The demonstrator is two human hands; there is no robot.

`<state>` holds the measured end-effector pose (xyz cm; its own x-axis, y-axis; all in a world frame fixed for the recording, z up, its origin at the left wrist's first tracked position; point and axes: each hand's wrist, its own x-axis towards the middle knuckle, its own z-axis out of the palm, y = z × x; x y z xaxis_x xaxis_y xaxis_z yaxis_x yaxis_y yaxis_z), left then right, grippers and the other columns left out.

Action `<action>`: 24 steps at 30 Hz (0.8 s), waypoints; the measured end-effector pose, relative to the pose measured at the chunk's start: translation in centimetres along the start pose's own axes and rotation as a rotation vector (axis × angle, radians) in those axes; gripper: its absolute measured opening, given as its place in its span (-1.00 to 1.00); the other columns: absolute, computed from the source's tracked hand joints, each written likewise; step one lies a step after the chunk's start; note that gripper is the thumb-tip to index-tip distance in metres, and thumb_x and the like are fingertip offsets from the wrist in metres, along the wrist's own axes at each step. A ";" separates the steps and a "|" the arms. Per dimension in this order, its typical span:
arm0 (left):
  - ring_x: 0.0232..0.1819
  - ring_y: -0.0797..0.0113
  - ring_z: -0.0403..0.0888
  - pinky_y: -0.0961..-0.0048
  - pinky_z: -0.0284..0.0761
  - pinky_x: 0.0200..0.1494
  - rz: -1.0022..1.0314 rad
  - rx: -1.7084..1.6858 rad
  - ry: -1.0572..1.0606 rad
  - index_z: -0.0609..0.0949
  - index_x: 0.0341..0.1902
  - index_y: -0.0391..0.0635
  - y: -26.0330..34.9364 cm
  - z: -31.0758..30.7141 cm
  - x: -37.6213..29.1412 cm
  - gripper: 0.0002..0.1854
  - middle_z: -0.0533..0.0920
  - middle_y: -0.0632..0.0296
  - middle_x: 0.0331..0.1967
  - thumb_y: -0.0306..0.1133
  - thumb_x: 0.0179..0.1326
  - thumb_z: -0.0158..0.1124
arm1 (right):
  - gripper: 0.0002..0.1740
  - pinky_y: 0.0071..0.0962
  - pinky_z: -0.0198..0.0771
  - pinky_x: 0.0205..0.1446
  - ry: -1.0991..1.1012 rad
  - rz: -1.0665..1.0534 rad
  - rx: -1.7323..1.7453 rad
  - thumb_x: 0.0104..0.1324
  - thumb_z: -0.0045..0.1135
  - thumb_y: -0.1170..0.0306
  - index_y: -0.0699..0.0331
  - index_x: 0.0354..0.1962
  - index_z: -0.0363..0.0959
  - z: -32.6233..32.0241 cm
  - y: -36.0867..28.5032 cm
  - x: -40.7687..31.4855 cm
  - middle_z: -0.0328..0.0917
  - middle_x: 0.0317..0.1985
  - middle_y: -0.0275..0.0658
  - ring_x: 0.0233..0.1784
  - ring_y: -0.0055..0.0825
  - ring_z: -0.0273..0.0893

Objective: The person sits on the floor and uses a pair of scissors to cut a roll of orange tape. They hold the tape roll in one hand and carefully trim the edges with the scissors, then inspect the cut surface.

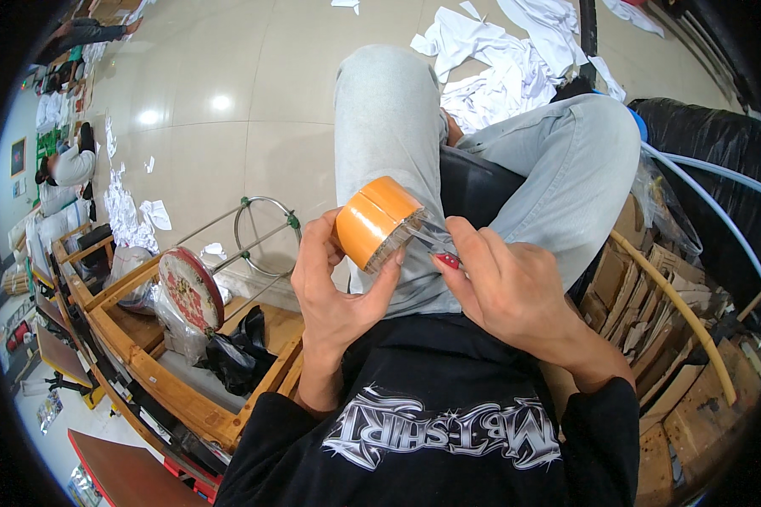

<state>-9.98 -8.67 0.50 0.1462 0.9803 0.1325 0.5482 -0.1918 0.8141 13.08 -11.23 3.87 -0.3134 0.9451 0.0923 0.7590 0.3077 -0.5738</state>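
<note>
My left hand (342, 291) holds a wide roll of orange packing tape (380, 215) above my lap, with the fingers behind it and the thumb at its lower edge. Clear plastic clings around the roll's end face. In my right hand (507, 285) is a small metal tool with a red grip (448, 260), pinched between thumb and fingers. Its grey metal part (430, 234) reaches to the edge of the roll. I cannot tell whether it is a knife or snips. Both hands are close together over my light jeans (387, 114).
Left of me stands a round stool with a floral seat (190, 288), beside a wooden frame (165, 380) holding a black plastic bag (241, 355). White cloth (501, 70) lies on the tiles ahead. Flattened cardboard (647, 291) and a yellow pole (678, 310) are at right. A person (73, 163) sits far left.
</note>
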 end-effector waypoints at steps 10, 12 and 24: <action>-0.26 0.31 0.72 0.46 0.62 -0.25 -0.008 0.012 -0.009 0.53 0.20 -0.37 0.1 0.0 0.1 -0.30 0.67 0.05 -0.13 -0.39 0.00 0.67 | -0.56 -0.47 0.38 -0.60 0.021 -0.051 -0.014 0.46 0.24 0.30 0.43 0.15 0.48 0.4 0.4 0.0 0.41 -0.47 -0.32 -0.66 -0.52 0.51; -0.26 0.31 0.72 0.46 0.62 -0.25 -0.005 0.009 -0.008 0.53 0.20 -0.37 0.1 0.0 0.1 -0.30 0.67 0.05 -0.13 -0.39 0.00 0.67 | -0.56 -0.47 0.38 -0.58 0.006 -0.059 -0.016 0.41 0.29 0.37 0.46 0.14 0.50 0.3 0.4 0.0 0.43 -0.47 -0.29 -0.64 -0.51 0.50; -0.12 0.25 0.76 0.41 0.69 -0.05 -0.095 -0.141 0.060 0.44 0.29 -0.45 -0.2 -0.5 0.1 -0.26 0.68 0.04 -0.14 -0.50 0.07 0.62 | -0.59 -0.47 0.38 -0.56 0.003 -0.061 -0.009 0.38 0.24 0.38 0.43 0.10 0.53 -0.7 -0.2 -1.3 0.37 -0.46 -0.33 -0.64 -0.53 0.48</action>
<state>-10.49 -8.47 0.71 0.0479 0.9955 0.0816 0.4355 -0.0943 0.8952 13.73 -12.49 4.44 -0.3580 0.9248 0.1290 0.7437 0.3660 -0.5595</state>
